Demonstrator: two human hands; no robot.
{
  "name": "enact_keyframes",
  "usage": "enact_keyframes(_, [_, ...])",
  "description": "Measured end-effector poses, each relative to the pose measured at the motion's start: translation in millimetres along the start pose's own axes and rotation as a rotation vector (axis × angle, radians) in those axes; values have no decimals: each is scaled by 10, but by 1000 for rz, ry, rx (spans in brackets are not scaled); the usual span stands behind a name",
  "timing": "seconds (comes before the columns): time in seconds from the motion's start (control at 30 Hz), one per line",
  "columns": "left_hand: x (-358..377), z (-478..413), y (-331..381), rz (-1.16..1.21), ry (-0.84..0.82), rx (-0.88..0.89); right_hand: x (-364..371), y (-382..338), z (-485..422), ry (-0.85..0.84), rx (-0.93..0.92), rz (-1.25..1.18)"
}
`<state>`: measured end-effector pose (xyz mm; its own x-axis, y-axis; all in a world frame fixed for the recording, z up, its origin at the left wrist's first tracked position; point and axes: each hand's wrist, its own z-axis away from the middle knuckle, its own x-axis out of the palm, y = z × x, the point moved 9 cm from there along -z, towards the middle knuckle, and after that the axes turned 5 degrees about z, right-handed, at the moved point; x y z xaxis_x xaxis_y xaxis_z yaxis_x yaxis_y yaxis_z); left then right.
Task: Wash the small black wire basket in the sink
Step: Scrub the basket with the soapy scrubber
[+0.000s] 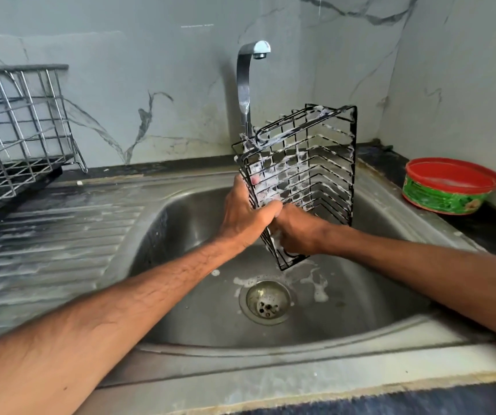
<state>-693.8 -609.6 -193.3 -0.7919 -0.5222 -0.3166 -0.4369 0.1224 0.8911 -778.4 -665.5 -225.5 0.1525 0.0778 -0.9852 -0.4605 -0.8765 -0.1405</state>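
Observation:
The small black wire basket (pixel 309 169) is tipped on end above the steel sink (pixel 186 223), its wires coated in white suds. My left hand (pixel 246 214) grips its left side, fingers curled through the wires. My right hand (pixel 297 232) is curled at the basket's lower end, with foam between its fingers; whether it holds a scrubber I cannot tell. The tap (pixel 248 85) rises just behind the basket, and no water is seen running from it.
A drain (pixel 266 302) with foam patches around it lies below the basket. A red and green soap tub (pixel 450 185) sits on the counter at right. A steel dish rack (pixel 19 130) stands at the left, beside the ribbed drainboard (pixel 49 235).

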Motion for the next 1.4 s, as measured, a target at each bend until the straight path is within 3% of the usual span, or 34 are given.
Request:
enact_keyframes(0.3, [-95, 25, 55, -38, -10, 44, 226, -50, 152, -332, -125, -25])
enact_keyframes(0.53, [35, 75, 42, -43, -81, 15, -193, 250, 42, 11, 19, 15])
enact_keyframes(0.8, [-106, 40, -70, -2, 22, -106, 35, -31, 57, -137, -111, 49])
enact_keyframes(1.03, [-143, 19, -81, 34, 43, -136, -336, 297, 107, 18, 136, 446])
enact_keyframes(1.2, [-190, 49, -41, 39, 60, -149, -351, 141, 129, 54, 110, 759])
enact_keyframes(1.4, [-200, 77, -33, 13, 71, -198, -253, 94, 155, -60, 110, 730])
